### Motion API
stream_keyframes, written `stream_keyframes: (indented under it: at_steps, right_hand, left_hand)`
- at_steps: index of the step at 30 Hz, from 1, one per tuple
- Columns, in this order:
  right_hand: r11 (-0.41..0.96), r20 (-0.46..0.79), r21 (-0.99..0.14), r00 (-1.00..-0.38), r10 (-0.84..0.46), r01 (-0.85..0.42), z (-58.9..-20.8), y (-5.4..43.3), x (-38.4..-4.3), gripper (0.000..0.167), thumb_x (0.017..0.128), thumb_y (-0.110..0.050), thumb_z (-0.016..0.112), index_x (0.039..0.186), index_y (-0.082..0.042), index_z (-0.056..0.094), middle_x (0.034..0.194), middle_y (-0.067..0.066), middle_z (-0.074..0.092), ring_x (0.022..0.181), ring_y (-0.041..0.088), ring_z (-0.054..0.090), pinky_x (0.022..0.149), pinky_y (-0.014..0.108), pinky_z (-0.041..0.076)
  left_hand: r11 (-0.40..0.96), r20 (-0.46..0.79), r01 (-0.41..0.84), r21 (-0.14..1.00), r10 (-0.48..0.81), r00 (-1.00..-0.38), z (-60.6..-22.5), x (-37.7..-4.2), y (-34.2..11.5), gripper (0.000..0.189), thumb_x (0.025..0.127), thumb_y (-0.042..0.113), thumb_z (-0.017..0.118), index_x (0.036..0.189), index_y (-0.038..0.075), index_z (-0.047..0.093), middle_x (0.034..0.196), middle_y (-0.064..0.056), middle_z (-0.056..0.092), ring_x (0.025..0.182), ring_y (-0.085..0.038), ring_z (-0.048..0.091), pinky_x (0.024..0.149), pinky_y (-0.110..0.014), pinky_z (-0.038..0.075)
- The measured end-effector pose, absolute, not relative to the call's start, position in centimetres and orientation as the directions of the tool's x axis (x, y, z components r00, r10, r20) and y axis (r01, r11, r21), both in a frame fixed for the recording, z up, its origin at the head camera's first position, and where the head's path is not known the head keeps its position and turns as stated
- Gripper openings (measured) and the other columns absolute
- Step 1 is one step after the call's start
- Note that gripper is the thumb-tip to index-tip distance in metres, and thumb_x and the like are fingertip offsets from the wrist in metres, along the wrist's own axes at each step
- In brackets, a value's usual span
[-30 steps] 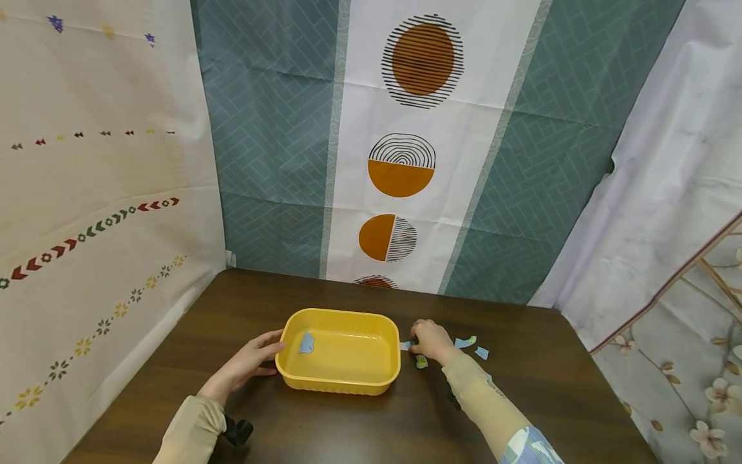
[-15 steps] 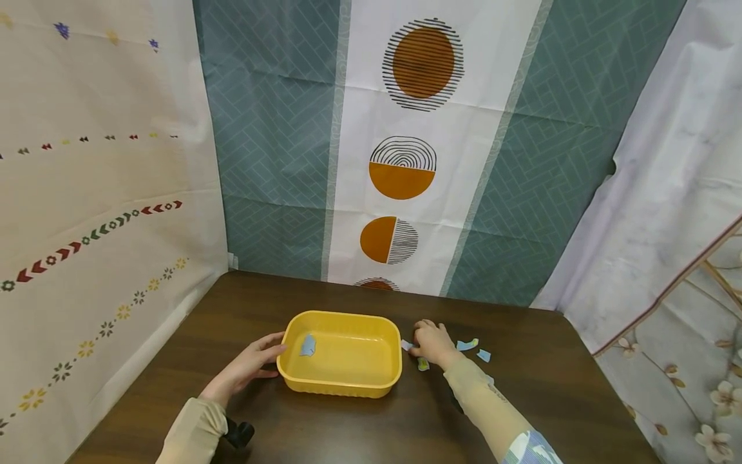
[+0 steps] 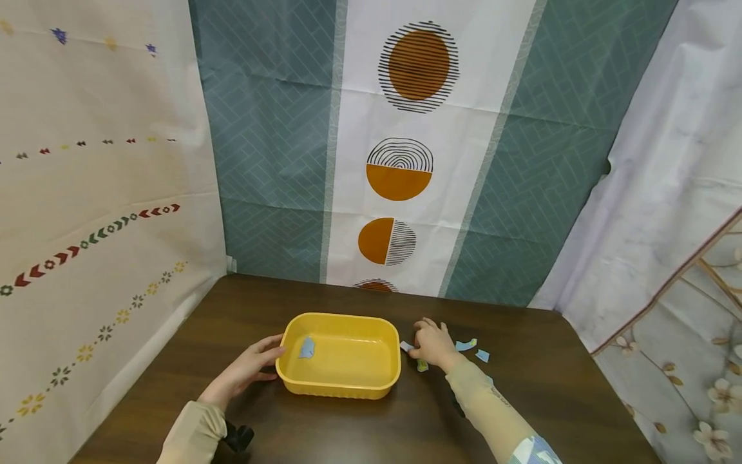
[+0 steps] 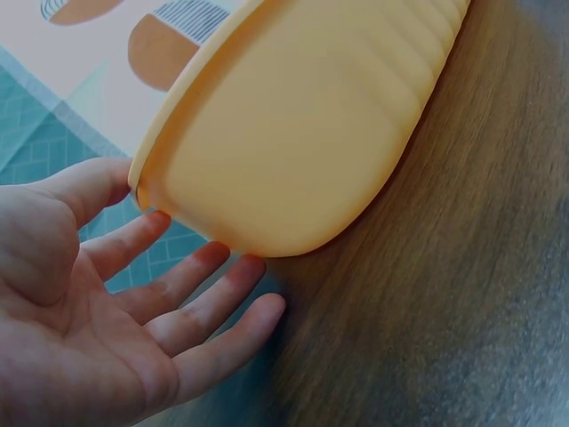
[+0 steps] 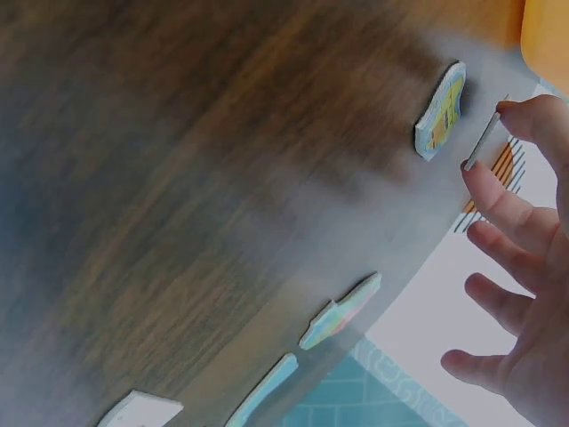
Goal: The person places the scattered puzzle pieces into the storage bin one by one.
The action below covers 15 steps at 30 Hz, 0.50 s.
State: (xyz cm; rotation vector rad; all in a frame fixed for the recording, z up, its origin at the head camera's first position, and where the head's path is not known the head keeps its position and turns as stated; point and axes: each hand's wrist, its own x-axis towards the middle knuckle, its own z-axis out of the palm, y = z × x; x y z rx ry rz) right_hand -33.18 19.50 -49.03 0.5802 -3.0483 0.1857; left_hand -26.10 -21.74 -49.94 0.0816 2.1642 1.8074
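Observation:
A yellow rectangular tray (image 3: 342, 391) stands on the table, with one pale blue puzzle piece (image 3: 306, 347) inside near its left end. My left hand (image 3: 250, 367) holds that end: the thumb is at the rim and the fingertips touch the outer wall (image 4: 293, 178). Just right of the tray, my right hand (image 3: 433, 345) pinches a thin, pale puzzle piece (image 5: 483, 140) between thumb and index finger, seen edge-on in the right wrist view. The other fingers are spread. A yellow-green puzzle piece (image 3: 422, 365) lies close under this hand.
Beyond the right hand lie more puzzle pieces, one long and blue with a yellow-green end (image 3: 466, 345), one small and blue (image 3: 482, 355). The dark wooden table (image 3: 348, 432) meets a patterned cloth backdrop (image 3: 278, 161) behind. Floral cloth (image 3: 684, 361) hangs on the right.
My right hand has drawn slightly up, and the pale piece at its fingertips has turned from level to tilted. The left hand keeps its place on the tray.

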Motion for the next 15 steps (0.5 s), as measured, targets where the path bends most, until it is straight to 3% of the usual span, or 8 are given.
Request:
stream_keyframes:
  at_steps: [8, 15]
  right_hand:
    - [0.918, 0.111, -0.170, -0.933, -0.342, -0.357, -48.3, 20.1, -32.3, 0.023, 0.076, -0.026, 0.082, 0.059, -0.018, 0.067, 0.134, 0.013, 0.059, 0.138, 0.039, 0.039, 0.104, 0.074, 0.028]
    - [0.925, 0.127, -0.182, -0.940, -0.316, -0.335, -47.4, 21.1, -31.8, 0.022, 0.077, -0.027, 0.081, 0.062, -0.018, 0.069, 0.136, 0.013, 0.058, 0.140, 0.039, 0.037, 0.105, 0.074, 0.026]
  left_hand:
    - [0.205, -0.196, -0.142, 0.968, 0.269, -0.943, -50.0, -26.2, -22.1, 0.065, 0.104, 0.029, 0.047, 0.153, -0.005, 0.021, 0.149, -0.034, 0.032, 0.122, -0.041, 0.054, 0.091, -0.052, 0.054]
    - [0.194, -0.203, -0.156, 0.968, 0.249, -0.947, -50.2, -26.3, -21.8, 0.064, 0.103, 0.030, 0.050, 0.152, -0.002, 0.025, 0.148, -0.031, 0.036, 0.120, -0.038, 0.056, 0.091, -0.050, 0.054]
